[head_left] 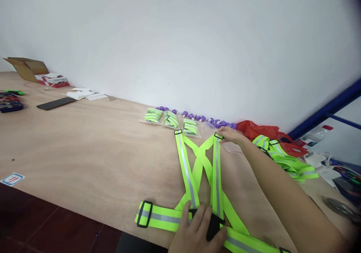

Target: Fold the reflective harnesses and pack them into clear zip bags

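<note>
I saw the harness [187,174] lying flat on the near edge of the plywood table [84,144], its waist band running along the edge and two long straps reaching away toward the wall, with thinner bands crossing between them in an X; the left hand [197,226] lay spread and flat on the point where the straps met the band, palm down over a black patch [213,226], pressing rather than gripping; the right hand [229,134] was stretched far out, fingertips narrowed on the black-tipped far end of the right strap, apparently pinching it; I judged the step in hand to be drawing that strap straight while the near end was pinned; any further straightening would call for a steady pull along the strap's length and firm weight on the crossing, since the webbing looked limp and slippery enough to skew; the fabric was fluorescent yellow-green with a dull silver stripe down the middle, and a black rectangular slider [144,214] sat on the band's left end; beyond lay three clear bagged packets [153,115] of the same webbing, a row of small purple caps [197,117] against the wall, a crumpled red bag [262,131], and a loose heap of further straps [287,162].
</note>
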Tool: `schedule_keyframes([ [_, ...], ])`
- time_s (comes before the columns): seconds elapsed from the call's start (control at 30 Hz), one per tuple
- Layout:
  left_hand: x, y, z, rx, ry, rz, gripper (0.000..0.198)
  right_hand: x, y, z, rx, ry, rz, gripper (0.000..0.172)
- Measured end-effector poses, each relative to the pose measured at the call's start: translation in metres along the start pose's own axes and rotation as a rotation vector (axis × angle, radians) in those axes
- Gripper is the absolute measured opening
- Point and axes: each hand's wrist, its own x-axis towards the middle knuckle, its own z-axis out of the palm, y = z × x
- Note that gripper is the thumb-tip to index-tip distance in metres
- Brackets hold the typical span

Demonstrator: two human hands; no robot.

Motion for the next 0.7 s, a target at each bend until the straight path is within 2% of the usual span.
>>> schedule_keyframes([
  [0.17, 0.001, -0.003, -0.002, -0.001, -0.014, 0.041, 0.022, 0.002, 0.001, 0.007, -0.133, 0.062, -0.028, 0.015],
  [0.3, -0.001, -0.004, 0.000, 0.002, 0.010, 0.054, 0.023, 0.005, -0.007, 0.020, -0.341, 0.115, -0.074, 0.004],
  [0.33, -0.001, -0.004, 0.001, -0.003, 0.020, 0.060, 0.023, 0.004, -0.011, 0.023, -0.394, 0.128, -0.091, 0.005],
  [0.4, -0.001, -0.004, 0.001, -0.019, 0.036, 0.067, 0.021, 0.002, -0.022, 0.030, -0.486, 0.163, -0.142, 0.020],
  [0.5, 0.000, -0.003, -0.001, -0.026, 0.010, 0.062, 0.018, -0.005, -0.045, 0.043, -0.584, 0.186, -0.299, 0.036],
  [0.63, -0.001, -0.002, -0.003, -0.010, -0.028, 0.060, 0.020, -0.012, -0.083, 0.073, -0.673, 0.037, -0.569, 0.041],
  [0.7, -0.003, -0.001, -0.001, -0.004, -0.021, 0.059, 0.022, -0.014, -0.099, 0.090, -0.717, -0.032, -0.641, 0.048],
])
